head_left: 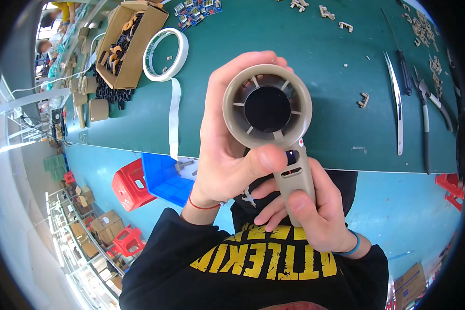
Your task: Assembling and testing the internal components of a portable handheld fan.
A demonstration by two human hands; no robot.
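left grip (221,155) cups fan (267,109)

I can see smooth plastic on the fan (279,135), softly shiny round its rim. Left of it lies a smooth tape roll (183,51); farther left, a matt cardboard box (145,46). Right of the fan gleams a slim metal tool (398,103); below the fan, the shirt (168,253) is matt cloth.

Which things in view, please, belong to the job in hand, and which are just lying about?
In hand:
- beige handheld fan
- left hand at its round head, right hand on its handle

Apparently just lying about, untouched now:
- white tape roll
- open carton of parts
- circuit boards
- tweezers, screwdriver, pliers
- beige plastic pieces
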